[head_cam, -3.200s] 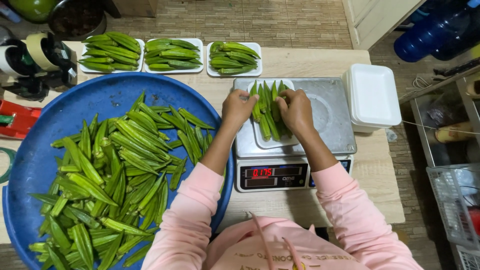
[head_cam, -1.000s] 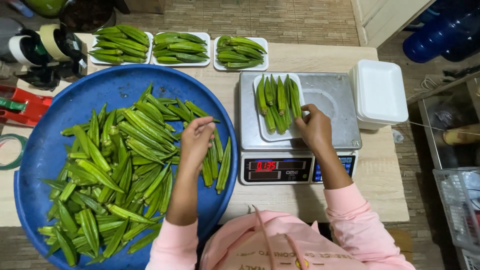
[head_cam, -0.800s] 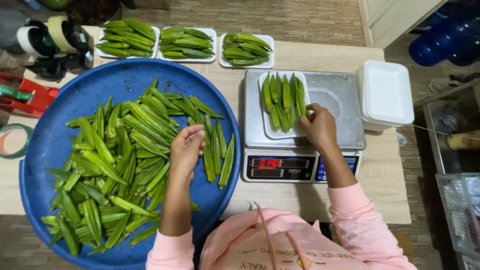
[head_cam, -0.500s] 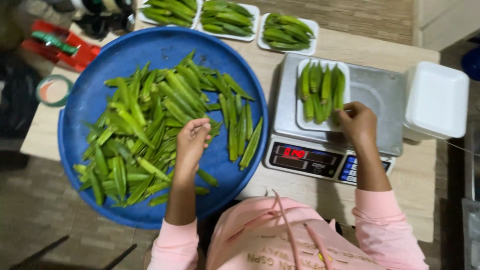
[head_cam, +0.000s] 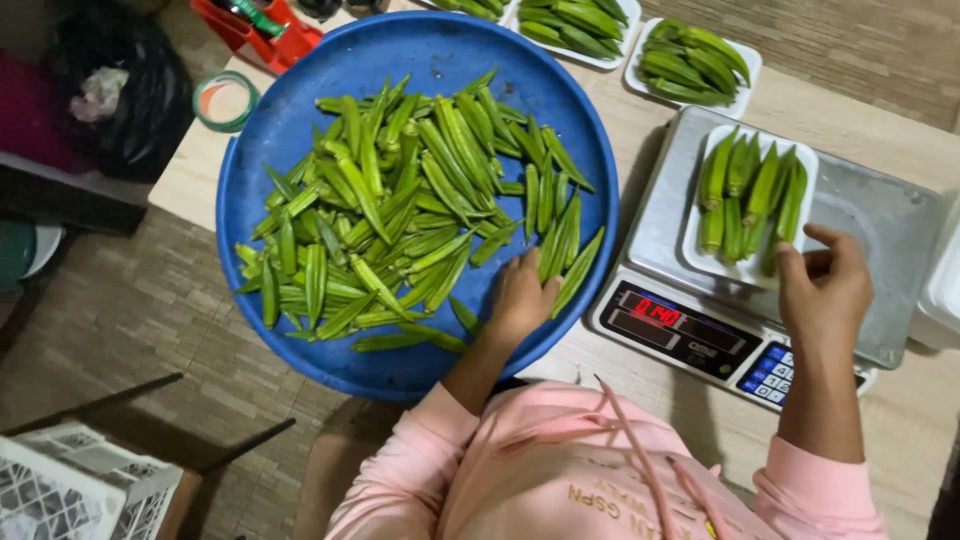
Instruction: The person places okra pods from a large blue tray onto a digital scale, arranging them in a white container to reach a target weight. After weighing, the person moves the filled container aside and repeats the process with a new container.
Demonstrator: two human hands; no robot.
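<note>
A big round blue tub (head_cam: 300, 130) holds a heap of green okra pods (head_cam: 400, 210). My left hand (head_cam: 520, 298) reaches into the tub's near right side, and its fingers close around a few okra pods (head_cam: 560, 255) there. On the steel pan of a digital scale (head_cam: 880, 230) lies a white foam tray (head_cam: 712, 262) with several okra pods (head_cam: 750, 195) laid side by side. My right hand (head_cam: 825, 285) grips that tray's near right corner between thumb and fingers.
The scale's red display (head_cam: 655, 312) faces me. Two filled okra trays (head_cam: 700, 55) sit at the table's far edge. A tape roll (head_cam: 228, 100), a red tool (head_cam: 262, 25) and a black bag (head_cam: 120, 90) lie left. Empty foam trays (head_cam: 945, 285) stack right. A white crate (head_cam: 60, 490) stands low left.
My left hand left the scale tray, went into the tub and slid toward its near right pods. My right hand stayed at the tray's corner. The view swung left.
</note>
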